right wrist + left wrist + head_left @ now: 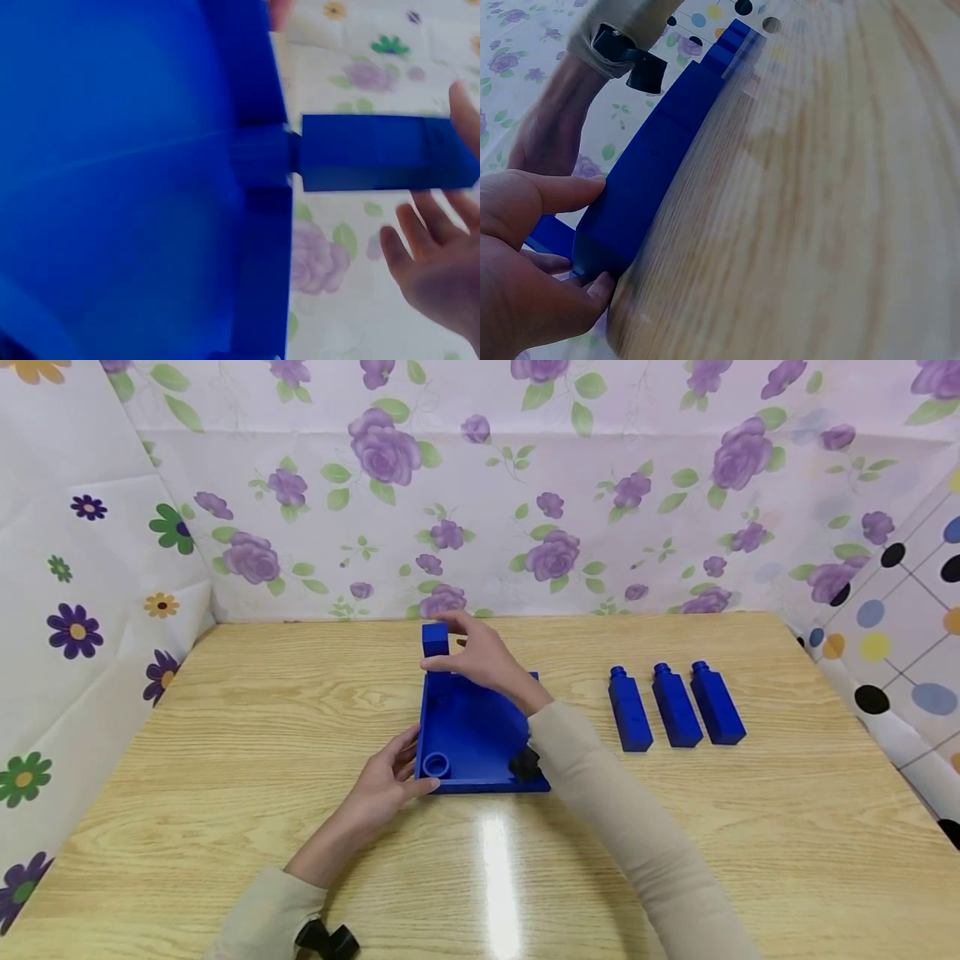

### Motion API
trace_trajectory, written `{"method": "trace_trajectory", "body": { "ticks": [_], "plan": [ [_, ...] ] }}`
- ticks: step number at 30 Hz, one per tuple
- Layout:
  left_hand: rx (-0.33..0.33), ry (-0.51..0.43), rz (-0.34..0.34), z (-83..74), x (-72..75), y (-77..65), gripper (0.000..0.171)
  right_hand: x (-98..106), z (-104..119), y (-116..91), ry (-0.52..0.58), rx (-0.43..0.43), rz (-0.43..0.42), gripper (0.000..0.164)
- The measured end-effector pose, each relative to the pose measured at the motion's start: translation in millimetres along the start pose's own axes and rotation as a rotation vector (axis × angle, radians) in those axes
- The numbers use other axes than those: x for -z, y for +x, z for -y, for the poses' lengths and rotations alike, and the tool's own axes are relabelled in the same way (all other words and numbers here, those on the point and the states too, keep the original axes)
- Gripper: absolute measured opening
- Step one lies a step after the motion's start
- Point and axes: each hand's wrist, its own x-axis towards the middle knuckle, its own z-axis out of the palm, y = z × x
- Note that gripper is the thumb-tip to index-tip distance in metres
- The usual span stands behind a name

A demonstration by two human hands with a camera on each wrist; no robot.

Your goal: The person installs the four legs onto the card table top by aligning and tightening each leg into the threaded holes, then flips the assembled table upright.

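A blue square tabletop (480, 735) lies underside up on the wooden table, its raised rim and a round corner socket (436, 766) showing. My left hand (378, 789) grips its near left corner, thumb over the rim and fingers along the outer side. At the far left corner a blue table leg (436, 641) stands upright, its narrow neck end down in the corner, as the right wrist view (375, 152) shows. My right hand (483, 652) holds this leg near its upper end, thumb on one side and fingers on the other.
Three more blue legs, a left one (630, 710), a middle one (677, 706) and a right one (717, 703), lie side by side on the wooden table (262, 735) to the right. Flowered cloth (480, 510) hangs behind the table's far edge.
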Motion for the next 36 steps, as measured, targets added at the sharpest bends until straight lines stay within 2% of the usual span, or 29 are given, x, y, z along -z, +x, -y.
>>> {"method": "trace_trajectory", "body": {
  "ticks": [5, 9, 13, 18, 31, 36],
  "plan": [
    [0.003, 0.002, 0.002, 0.0, 0.5, -0.4, 0.079, 16.0, -2.4, 3.6, 0.209, 0.034, 0.144, 0.061],
    [-0.001, -0.004, 0.006, 0.4, 0.6, -0.3, 0.079, 25.4, -2.5, 8.8, 0.251, 0.067, 0.229, 0.057],
    [-0.009, -0.011, 0.006, 0.7, 0.6, -0.3, 0.079, 31.0, -0.8, 12.1, 0.286, 0.075, 0.278, 0.056],
    [-0.009, -0.007, 0.006, 1.4, 0.4, 0.1, 0.079, 34.0, -1.4, 14.5, 0.308, 0.061, 0.295, 0.053],
    [-0.009, -0.007, -0.003, 1.1, 0.5, 0.2, 0.079, 33.5, -1.0, 15.8, 0.275, 0.051, 0.293, 0.050],
    [0.002, -0.001, -0.002, 0.5, 0.6, 0.5, 0.079, 31.6, 1.2, 14.5, 0.197, 0.053, 0.265, 0.049]
  ]
}}
